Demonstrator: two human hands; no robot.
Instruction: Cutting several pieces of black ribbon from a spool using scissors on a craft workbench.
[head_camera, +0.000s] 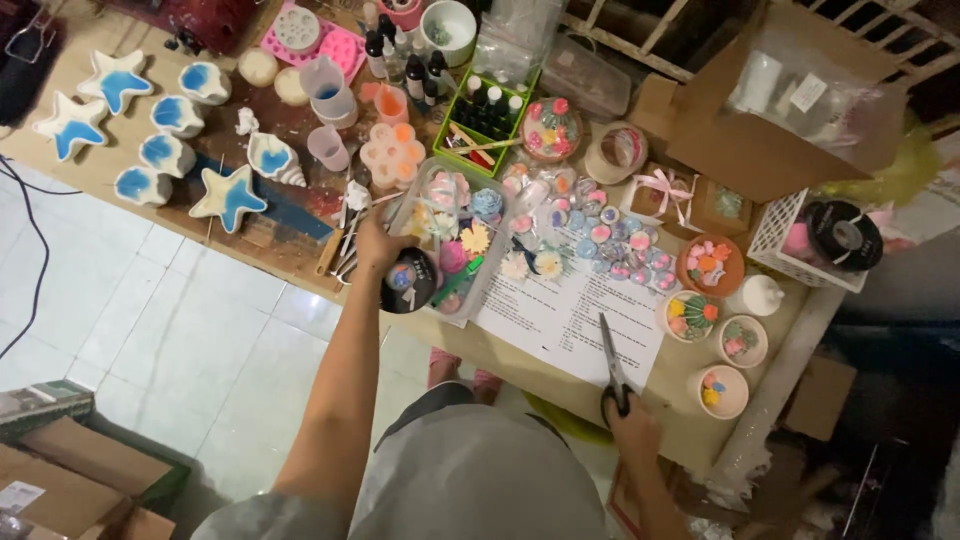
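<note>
We work at a long wooden table (100, 165) crowded with craft stock, and we order the items here by size. A printed paper sheet (560, 320) lies at the near edge, between our two arms. Beyond it stands a clear plastic container (455, 235) filled with small coloured flower and shell pieces. A green tray of small bottles (490, 115) sits behind that, and blue-and-white starfish casts (230, 195) lie well apart at the far left.

Our left hand (375, 250) reaches to the near left corner of the clear plastic container. Its fingers are curled around a round black spool (410, 282), which rests against the container wall. The grip appears closed, though the low light keeps us from seeing each finger.

Our right hand (630, 425) holds the black-handled scissors (613, 365) by the loops, fingers closed through them. The blades are together and point away from us across the paper sheet.

To do this step well, we judge the following:
- Keep the scissor blades shut and flat on the paper while the left hand works.
- Lift the spool straight up, so that it does not tip the container.
- Keep the right forearm clear of the small round cups (722, 390) just beside it.
</note>
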